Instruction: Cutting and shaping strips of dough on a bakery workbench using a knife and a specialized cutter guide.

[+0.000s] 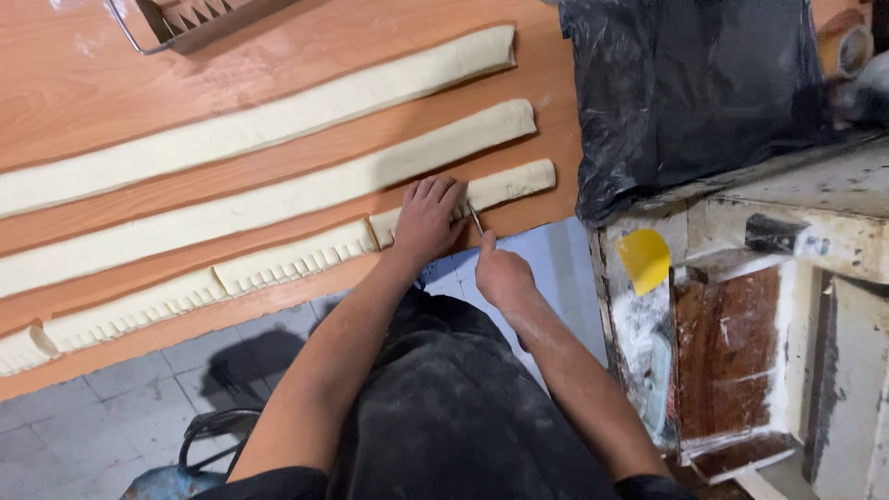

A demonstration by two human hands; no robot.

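Note:
Three long strips of pale dough lie across a wooden table. The nearest dough strip is scored with many close cuts along its left part and is split into pieces. My left hand presses flat on this strip near its right end. My right hand grips a small knife whose blade touches the dough just right of my left fingers. The uncut end piece lies to the right of the blade.
The middle dough strip and the far dough strip lie uncut. A metal wire rack sits at the table's far edge. A black plastic bag, a yellow scraper and a floured worn bench stand right. Grey tiled floor lies below.

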